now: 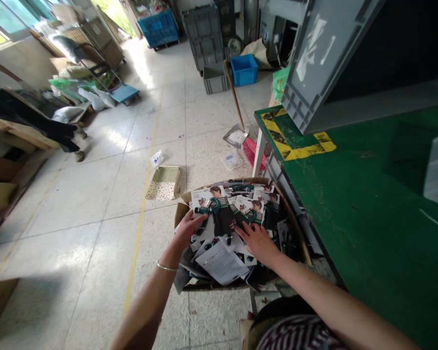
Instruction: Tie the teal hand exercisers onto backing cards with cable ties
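Note:
A cardboard box (302,243) on the floor is filled with printed cards that carry dark green tools. My left hand (188,227) is closed on the left edge of one carded tool (213,209) at the top of the pile. Over the middle of the box, my right hand (257,239) has its fingers spread and touches the cards near that card's lower right corner. Beside it lies another carded tool (251,210). A white printed sheet (222,262) rests at the front of the pile.
A green table (368,194) with a grey crate (314,63) stands at the right. Beyond the box are a patterned tray (163,183), a dustpan (236,136) and a red broom head (253,151). A person (32,116) walks at the far left.

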`<action>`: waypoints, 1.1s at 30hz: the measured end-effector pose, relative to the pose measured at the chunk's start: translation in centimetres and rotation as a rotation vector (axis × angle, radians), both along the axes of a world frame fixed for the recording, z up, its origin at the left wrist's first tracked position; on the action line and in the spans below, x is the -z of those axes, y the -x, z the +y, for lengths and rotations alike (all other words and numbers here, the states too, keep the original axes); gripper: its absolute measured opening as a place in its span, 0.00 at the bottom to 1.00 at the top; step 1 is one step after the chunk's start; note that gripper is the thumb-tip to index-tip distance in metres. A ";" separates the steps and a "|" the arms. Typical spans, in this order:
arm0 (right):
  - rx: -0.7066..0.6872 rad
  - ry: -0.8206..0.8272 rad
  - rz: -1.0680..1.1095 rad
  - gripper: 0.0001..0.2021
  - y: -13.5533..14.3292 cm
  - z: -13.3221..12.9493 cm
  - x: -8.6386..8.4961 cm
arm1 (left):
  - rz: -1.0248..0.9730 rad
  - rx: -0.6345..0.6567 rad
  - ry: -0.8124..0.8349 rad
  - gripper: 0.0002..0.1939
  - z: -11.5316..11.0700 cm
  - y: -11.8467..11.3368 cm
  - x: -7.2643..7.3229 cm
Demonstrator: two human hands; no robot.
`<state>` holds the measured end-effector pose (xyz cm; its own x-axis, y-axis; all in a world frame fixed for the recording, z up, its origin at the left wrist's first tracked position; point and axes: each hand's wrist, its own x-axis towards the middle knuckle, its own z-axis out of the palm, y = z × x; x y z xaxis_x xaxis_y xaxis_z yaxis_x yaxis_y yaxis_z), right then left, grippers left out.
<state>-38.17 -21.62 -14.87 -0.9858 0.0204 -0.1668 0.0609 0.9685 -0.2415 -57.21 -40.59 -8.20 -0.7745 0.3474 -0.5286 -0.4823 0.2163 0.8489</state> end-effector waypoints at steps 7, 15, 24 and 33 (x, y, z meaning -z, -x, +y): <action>0.028 -0.014 -0.054 0.25 0.4 0.0 0.3 | 0.079 -0.035 0.114 0.17 -5.5 5.5 -5.5; 0.132 -0.057 -0.117 0.24 -0.5 2.1 1.1 | 0.007 -0.008 0.169 0.23 -12.6 2.4 -5.0; 0.443 -0.117 -0.075 0.26 -2.7 1.7 2.5 | 0.761 0.102 0.552 0.32 3.7 -6.3 3.4; 0.403 0.026 -0.253 0.33 -2.0 0.8 2.0 | 1.159 0.484 0.882 0.26 4.0 -5.6 6.8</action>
<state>-36.16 -20.86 -16.82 -0.8284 0.3857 -0.4061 0.4907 0.8495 -0.1941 -51.57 -36.60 -15.03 -0.8016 0.5895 0.1000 0.5957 0.7731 0.2179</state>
